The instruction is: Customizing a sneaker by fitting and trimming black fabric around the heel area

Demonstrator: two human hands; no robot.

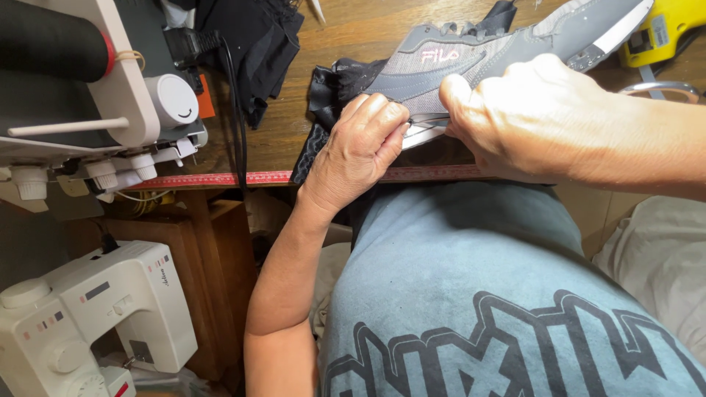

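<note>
A grey sports shoe (471, 55) lies on its side on the wooden table (353, 37), its sole turned toward me. My left hand (360, 147) is closed on the lower edge of the shoe near the sole, by the table's front edge. My right hand (537, 110) grips the shoe's sole edge just right of the left hand, thumb pressed on the grey upper. Black fabric (327, 95) sits bunched under and left of the shoe.
A white sewing machine (110, 110) stands on the table's left, with a black cable (235, 110) hanging down. A second white sewing machine (95, 309) sits below on the floor. A yellow tool (662, 29) lies at the far right. A red measuring strip (220, 179) lines the table edge.
</note>
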